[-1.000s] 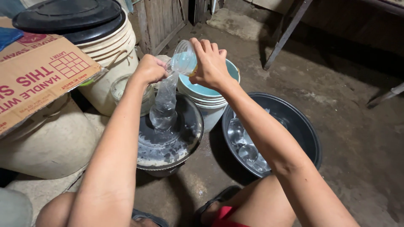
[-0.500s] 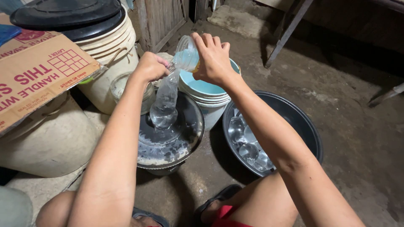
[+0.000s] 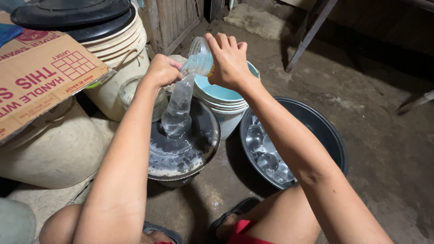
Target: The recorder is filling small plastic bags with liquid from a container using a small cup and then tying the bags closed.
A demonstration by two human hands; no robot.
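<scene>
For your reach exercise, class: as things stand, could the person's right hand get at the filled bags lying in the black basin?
Probably not at once. The right hand grips a tilted clear cup over the plastic bag. Yet the black basin is open-topped below that forearm, its filled bags uncovered.

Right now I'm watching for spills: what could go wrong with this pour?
The left hand pinches only the mouth of the narrow clear bag, so it could slip shut or sag, sending water onto the black lid beneath. The right hand tips the clear cup steeply; water may overshoot the small opening. The filled bag stands unsupported and could topple.
</scene>
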